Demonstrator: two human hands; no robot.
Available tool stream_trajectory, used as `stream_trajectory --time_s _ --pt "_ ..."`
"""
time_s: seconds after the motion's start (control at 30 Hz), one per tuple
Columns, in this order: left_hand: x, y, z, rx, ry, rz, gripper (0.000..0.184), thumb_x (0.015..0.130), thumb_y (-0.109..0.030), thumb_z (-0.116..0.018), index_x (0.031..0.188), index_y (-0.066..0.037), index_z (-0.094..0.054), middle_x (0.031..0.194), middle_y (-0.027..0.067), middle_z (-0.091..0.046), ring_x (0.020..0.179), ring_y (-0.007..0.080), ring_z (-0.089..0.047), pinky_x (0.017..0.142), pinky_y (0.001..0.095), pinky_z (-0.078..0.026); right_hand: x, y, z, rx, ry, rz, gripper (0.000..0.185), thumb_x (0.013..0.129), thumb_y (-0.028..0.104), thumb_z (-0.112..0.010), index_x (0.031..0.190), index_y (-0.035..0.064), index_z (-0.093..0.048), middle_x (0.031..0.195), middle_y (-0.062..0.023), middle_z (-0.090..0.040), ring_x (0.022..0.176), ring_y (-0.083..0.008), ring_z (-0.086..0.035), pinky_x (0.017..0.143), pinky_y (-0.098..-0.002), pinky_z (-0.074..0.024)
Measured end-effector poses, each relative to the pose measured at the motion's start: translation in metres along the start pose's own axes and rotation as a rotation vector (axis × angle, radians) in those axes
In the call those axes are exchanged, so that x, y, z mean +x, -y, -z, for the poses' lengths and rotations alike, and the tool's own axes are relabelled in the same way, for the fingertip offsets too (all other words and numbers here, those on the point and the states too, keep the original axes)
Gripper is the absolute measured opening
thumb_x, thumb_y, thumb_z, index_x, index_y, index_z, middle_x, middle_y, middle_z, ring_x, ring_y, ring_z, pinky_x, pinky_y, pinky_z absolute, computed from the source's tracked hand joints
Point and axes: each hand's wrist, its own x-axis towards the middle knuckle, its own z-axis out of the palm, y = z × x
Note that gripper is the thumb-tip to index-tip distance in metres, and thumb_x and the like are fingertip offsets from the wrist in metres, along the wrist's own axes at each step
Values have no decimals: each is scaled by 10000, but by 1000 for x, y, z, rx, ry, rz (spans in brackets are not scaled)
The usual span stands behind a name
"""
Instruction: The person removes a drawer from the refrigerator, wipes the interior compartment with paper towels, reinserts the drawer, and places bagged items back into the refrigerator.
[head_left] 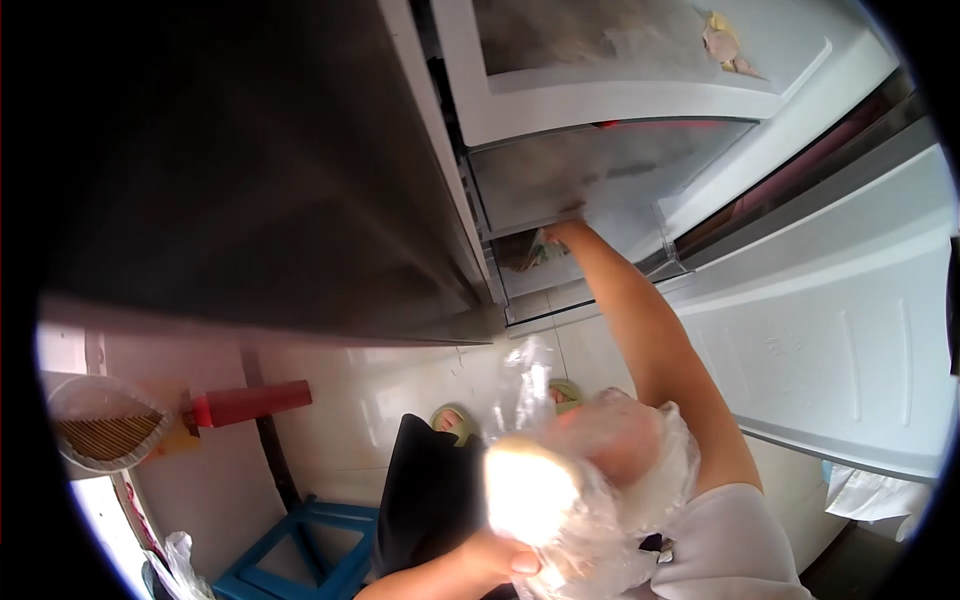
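Note:
My left hand [490, 556] is closed on clear plastic bags [650, 450] at the bottom middle. Something pale and brightly lit shows in one bag, and something pinkish in another. Farther up, my right hand [568, 232] reaches into the partly pulled-out bottom drawer [600, 300] of an open freezer. Its fingers are at a small bag [543, 252] in that drawer; their tips are partly hidden. Above it is a closed, frosted drawer [610, 170].
The open freezer door [830, 330] stands at the right, and a dark panel [300, 180] fills the upper left. A blue stool [300, 550], a red object [255, 402] and a round basket [108, 425] are at the lower left. Green slippers [453, 422] are on the floor.

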Motion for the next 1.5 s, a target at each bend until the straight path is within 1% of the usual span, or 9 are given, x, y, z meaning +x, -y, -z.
stream_trajectory --time_s 0.17,0.43,0.87,1.5 --pt "-21 -9 10 -32 -93 -68 737 666 -274 -764 1254 41 -452 1119 147 -587 1017 247 -574 879 363 -464 -5 4 2 -42 -9 33 261 839 121 -509 1047 -14 -594 912 -182 -672 611 -277 -665 542 -331 -555" --pt "-21 -9 16 -64 -133 -119 673 689 -268 -748 1220 45 -478 1094 145 -599 994 244 -583 868 364 -469 -13 7 1 -66 -3 72 269 834 128 -525 1054 -11 -593 936 -183 -669 667 -284 -663 583 -341 -553" --pt "-21 -8 15 -72 -175 -131 572 726 -259 -722 1163 50 -521 1053 142 -618 957 240 -598 849 364 -477 -15 20 2 -91 11 120 285 825 139 -552 1066 -8 -591 975 -186 -664 759 -296 -661 650 -357 -549" --pt "-20 1 9 -86 -150 -160 438 780 -245 -685 1081 57 -584 993 138 -645 902 234 -619 822 365 -489 -22 24 1 -139 24 205 315 812 156 -591 1084 -2 -587 1032 -189 -656 892 -313 -657 748 -380 -544"
